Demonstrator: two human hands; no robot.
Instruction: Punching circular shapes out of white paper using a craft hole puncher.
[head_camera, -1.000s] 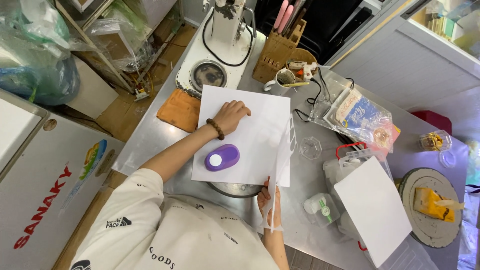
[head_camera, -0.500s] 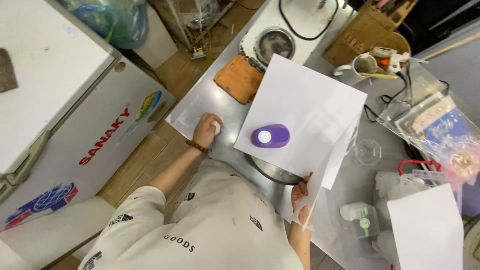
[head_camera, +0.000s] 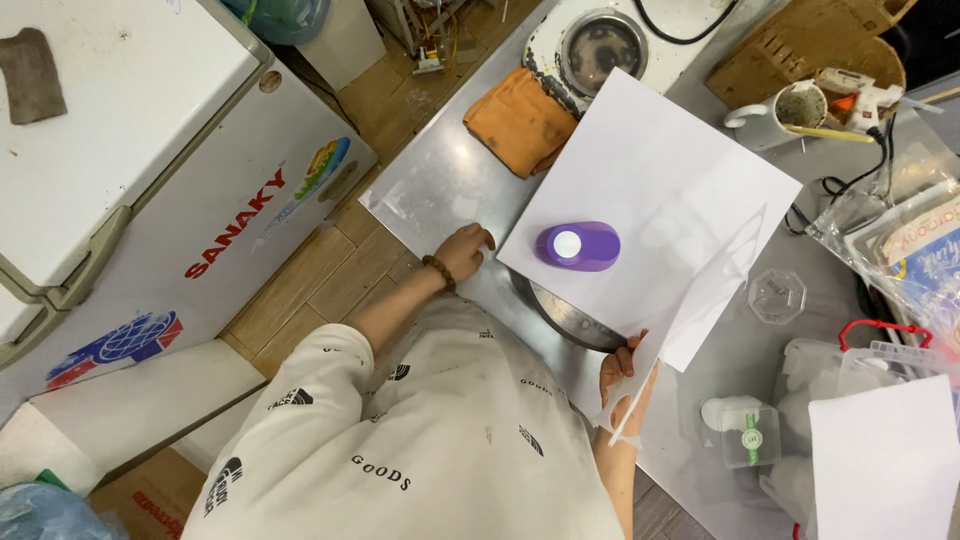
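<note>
A large white paper sheet (head_camera: 670, 170) lies on the steel table (head_camera: 430, 190), partly over a metal bowl (head_camera: 562, 318). A purple paper punch (head_camera: 578, 246) with a white button sits on the sheet's near left part. My left hand (head_camera: 465, 250), with a bead bracelet on the wrist, rests on the bare table just left of the sheet's corner and holds nothing. My right hand (head_camera: 620, 372) grips the lower end of a narrow cut paper strip (head_camera: 690, 300) that rises along the sheet's right edge.
An orange cloth (head_camera: 520, 120) lies at the sheet's far left, beside a round appliance base (head_camera: 600, 45). A mug (head_camera: 790, 108), a glue gun (head_camera: 862, 92), a small glass (head_camera: 777, 295), plastic boxes (head_camera: 880, 360) and another white sheet (head_camera: 885, 460) crowd the right. A white chest freezer (head_camera: 150, 170) stands at left.
My left hand has come off the white sheet and moved left to the bare table by its corner. The right hand still holds the strip, and the view has shifted.
</note>
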